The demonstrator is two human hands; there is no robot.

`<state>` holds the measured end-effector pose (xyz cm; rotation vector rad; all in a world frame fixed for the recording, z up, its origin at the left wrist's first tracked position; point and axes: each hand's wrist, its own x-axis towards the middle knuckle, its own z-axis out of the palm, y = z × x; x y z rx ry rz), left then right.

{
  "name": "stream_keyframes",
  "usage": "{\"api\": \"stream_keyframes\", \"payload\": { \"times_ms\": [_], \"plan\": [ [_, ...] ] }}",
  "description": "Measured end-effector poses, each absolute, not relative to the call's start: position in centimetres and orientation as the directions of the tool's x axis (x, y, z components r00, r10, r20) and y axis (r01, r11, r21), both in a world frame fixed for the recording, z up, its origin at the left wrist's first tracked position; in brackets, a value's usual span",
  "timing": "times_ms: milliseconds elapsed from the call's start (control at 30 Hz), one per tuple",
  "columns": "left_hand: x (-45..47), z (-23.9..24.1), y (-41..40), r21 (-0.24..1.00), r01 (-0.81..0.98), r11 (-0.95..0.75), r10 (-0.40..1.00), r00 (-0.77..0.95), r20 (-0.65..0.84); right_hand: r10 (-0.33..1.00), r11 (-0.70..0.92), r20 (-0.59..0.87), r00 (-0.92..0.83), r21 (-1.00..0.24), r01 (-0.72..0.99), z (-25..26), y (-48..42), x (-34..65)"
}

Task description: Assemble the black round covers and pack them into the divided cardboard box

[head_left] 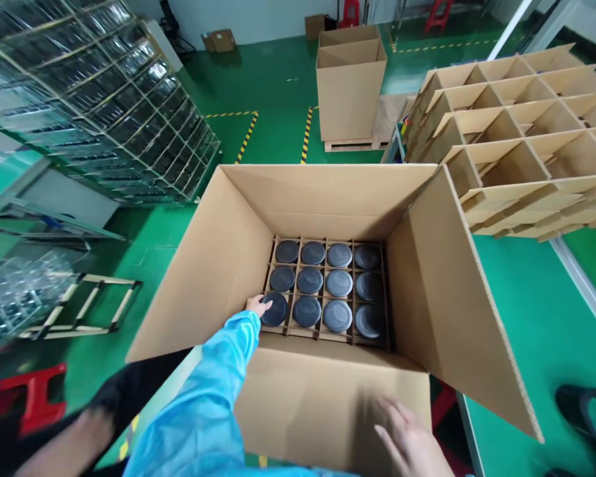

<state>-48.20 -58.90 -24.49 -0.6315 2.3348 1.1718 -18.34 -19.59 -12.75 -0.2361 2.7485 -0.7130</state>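
A large open cardboard box (pixel 328 199) stands in front of me. Inside, a cardboard divider grid (pixel 322 285) holds several jars with dark round lids. My left hand (pixel 258 305), in a light blue sleeve, reaches down into the box and its fingers rest on the dark lid (pixel 276 311) in the near left cell. My right hand (pixel 411 440) lies flat with fingers stretched out on the near flap (pixel 322 397) of the box, holding nothing.
A stack of cardboard divider grids (pixel 521 139) sits at the right. A tall empty carton (pixel 350 83) stands on the green floor behind. Racks of clear glassware (pixel 99 93) fill the left side, with a red stool (pixel 34 397) near me.
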Motion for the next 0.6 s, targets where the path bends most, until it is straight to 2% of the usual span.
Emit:
{"api": "stream_keyframes", "payload": {
  "times_ms": [133, 300, 600],
  "plan": [
    [-48.9, -29.5, -59.9, 0.508, -0.536, 0.674, -0.195, -0.792, -0.578, -0.235, 0.884, -0.265, -0.935, -0.458, -0.093, -13.7, -19.5, -17.7],
    [-49.2, -33.2, -58.8, 0.441, -0.404, 0.801, -0.149, -0.849, -0.507, -0.194, 0.902, -0.248, -0.949, -0.426, -0.073, -14.5, -19.6, -17.5],
    [-50.3, -32.0, -60.9, 0.439, -0.171, 0.882, 0.091, -0.853, -0.515, -0.102, 0.896, -0.310, -0.945, -0.441, 0.048, -16.0, -19.3, -15.1]
  ]
}}
